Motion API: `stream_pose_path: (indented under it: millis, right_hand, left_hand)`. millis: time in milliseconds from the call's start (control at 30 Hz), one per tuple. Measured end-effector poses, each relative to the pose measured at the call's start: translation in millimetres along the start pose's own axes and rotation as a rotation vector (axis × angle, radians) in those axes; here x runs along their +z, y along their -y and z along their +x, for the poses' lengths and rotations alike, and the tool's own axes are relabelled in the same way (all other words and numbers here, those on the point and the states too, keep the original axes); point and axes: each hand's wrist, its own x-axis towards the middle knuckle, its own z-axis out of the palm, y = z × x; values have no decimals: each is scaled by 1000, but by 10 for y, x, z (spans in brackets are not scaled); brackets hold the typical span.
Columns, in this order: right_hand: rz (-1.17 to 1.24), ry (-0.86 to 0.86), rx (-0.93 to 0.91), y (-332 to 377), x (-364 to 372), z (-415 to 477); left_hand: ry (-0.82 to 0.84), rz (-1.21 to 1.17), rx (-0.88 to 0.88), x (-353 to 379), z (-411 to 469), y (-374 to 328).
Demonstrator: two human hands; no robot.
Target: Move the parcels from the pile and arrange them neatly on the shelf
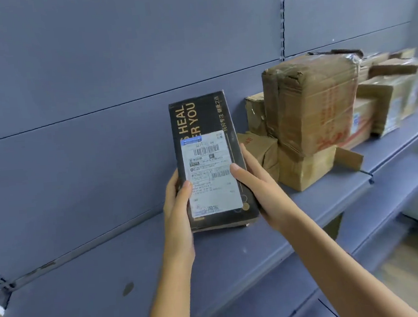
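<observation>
Head view: a black box (210, 158) is held upright between both hands over the blue shelf (149, 269), with its white label (210, 173) turned to the camera. The left hand (178, 206) grips its left edge and the right hand (254, 179) its right edge. A thumb is laid on each side of the label, and the fingers (250, 162) are curled round the sides to the back, mostly hidden. The box's lower end is at or just above the shelf; whether it touches cannot be told. It stands just left of the brown parcels (309, 109) already stacked there, with a small gap between, and in front of the back panel (96, 97).

The step in hand appears to be the setting-down. It would be done well if the box were lowered until its base is flat on the shelf and then slid right until it meets the stack, square to the front edge. Standing on end, so narrow a box is likely to tip, so it is better leaned against the stack or laid flat. The label is best kept outward. The grip should be eased only once the box is steady, one hand at a time, and the leaning top parcel should not be nudged.
</observation>
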Motion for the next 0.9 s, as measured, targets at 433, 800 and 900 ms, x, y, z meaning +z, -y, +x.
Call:
stream_pose_path:
  millis: [433, 800, 900]
  right_hand:
    - [-63, -620, -80, 258, -947, -2183]
    - [-11, -1094, -219, 624, -1910, -3588]
    - [10, -1195, -245, 646, -2220, -3875]
  left_hand:
    - [464, -181, -113, 1534, -1093, 419]
    - [751, -189, -254, 3007, -2228, 718]
    - [842, -176, -273, 3330, -2559, 808]
